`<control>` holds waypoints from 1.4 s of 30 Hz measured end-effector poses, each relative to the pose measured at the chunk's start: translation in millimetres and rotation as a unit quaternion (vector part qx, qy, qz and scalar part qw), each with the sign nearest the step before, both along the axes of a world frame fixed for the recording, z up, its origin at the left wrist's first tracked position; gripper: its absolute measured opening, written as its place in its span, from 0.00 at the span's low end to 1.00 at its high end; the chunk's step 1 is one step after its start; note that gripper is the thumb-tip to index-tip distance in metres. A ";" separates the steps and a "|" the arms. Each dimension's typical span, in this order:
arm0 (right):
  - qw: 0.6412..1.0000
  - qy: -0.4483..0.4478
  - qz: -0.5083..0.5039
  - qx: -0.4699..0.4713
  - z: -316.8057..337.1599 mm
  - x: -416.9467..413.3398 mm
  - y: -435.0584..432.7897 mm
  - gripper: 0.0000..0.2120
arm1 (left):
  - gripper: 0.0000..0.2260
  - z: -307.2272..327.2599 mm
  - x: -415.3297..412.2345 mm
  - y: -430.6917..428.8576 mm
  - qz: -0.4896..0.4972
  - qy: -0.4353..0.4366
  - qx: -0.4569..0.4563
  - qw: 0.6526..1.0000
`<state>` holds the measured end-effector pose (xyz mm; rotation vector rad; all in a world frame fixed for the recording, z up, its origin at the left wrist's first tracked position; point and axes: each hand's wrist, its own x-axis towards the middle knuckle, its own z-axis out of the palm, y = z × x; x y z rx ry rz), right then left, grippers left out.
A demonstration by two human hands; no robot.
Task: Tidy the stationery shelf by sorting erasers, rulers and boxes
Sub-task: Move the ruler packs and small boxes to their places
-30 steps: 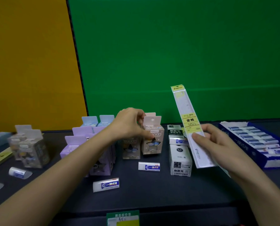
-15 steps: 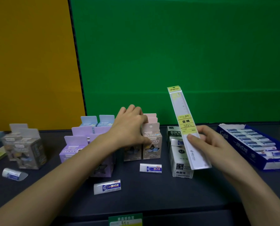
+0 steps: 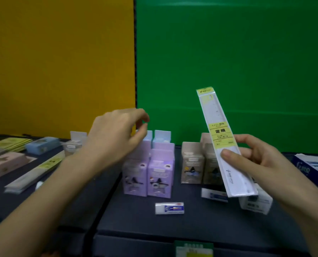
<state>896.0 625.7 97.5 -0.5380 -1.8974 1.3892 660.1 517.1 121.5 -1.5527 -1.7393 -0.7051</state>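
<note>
One packaged ruler (image 3: 219,130) stands tilted, gripped low by the right hand (image 3: 262,164), while the left hand (image 3: 115,134), loosely curled and empty, hovers over purple boxes (image 3: 148,173) on the counter (image 3: 136,219).

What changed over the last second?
Left hand let go of the beige boxes and moved left, now above the purple boxes, holding nothing. Right hand still grips the packaged ruler, tilted as before; loose eraser unmoved.

Packaged ruler (image 3: 220,130) tilted upright (yellow label); white eraser (image 3: 169,208) flat before two purple boxes (image 3: 160,173)
</note>
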 end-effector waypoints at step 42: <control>0.917 -0.354 -0.122 0.139 -49.2 -401.7 -187.8 0.24 | 0.08 -52.6 -346.6 -210.9 0.020 -0.103 -0.165 0.981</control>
